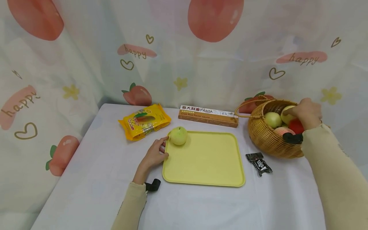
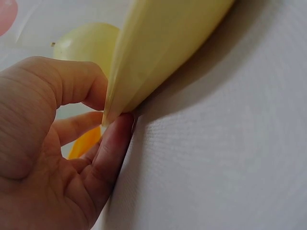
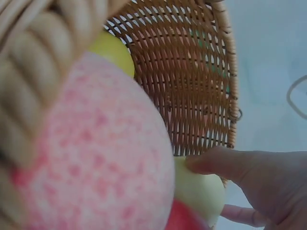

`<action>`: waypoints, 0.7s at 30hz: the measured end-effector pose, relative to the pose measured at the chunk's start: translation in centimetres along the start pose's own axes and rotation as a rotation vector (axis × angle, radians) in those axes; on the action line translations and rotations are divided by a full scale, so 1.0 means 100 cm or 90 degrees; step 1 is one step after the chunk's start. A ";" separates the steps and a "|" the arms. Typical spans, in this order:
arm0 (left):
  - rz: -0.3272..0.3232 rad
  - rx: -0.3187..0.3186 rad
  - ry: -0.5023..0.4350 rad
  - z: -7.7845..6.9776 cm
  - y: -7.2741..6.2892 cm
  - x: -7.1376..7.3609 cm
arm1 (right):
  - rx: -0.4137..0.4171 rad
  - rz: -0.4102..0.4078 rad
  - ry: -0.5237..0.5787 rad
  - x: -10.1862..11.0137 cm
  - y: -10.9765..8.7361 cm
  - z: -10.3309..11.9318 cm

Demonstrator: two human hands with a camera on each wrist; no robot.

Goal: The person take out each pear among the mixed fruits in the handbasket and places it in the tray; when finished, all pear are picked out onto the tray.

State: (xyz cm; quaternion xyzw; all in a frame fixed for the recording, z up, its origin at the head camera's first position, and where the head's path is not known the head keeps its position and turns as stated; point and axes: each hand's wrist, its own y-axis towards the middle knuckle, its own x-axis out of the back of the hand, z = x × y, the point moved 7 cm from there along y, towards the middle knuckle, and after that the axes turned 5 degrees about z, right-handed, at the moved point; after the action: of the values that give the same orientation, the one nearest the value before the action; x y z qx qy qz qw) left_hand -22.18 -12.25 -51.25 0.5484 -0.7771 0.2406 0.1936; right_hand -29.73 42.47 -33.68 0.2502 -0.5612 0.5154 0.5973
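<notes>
On the left side of a yellow tray (image 1: 207, 163), my left hand (image 1: 155, 154) pinches the rim, thumb above and a finger underneath, as the left wrist view shows. A pale green apple (image 1: 178, 136) rests in the tray's far left corner, close to those fingers. My right hand (image 1: 308, 111) reaches into a wicker basket (image 1: 265, 140) and holds another pale green apple (image 3: 201, 189), with the thumb on one side and a finger round the other. Beside it in the basket lie a pink speckled fruit (image 3: 100, 148), a red fruit (image 1: 296, 126) and a green apple (image 1: 273, 120).
Behind the tray lie a yellow snack bag (image 1: 145, 122) and a pasta box (image 1: 208, 116). A small black packet (image 1: 259, 163) sits between tray and basket. The basket's thin handle (image 1: 241, 110) sticks out to the left. A patterned curtain (image 1: 172, 64) hangs behind the white-covered table (image 1: 95, 179).
</notes>
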 end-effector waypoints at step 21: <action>0.002 -0.001 -0.006 -0.005 -0.001 0.000 | 0.137 0.015 0.019 0.009 -0.007 0.021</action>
State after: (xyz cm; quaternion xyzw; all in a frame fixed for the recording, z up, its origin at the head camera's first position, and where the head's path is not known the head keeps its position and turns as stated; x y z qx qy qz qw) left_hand -22.07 -12.01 -50.83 0.5481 -0.7792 0.2378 0.1896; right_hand -30.14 40.68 -32.15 0.2985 -0.4968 0.5835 0.5689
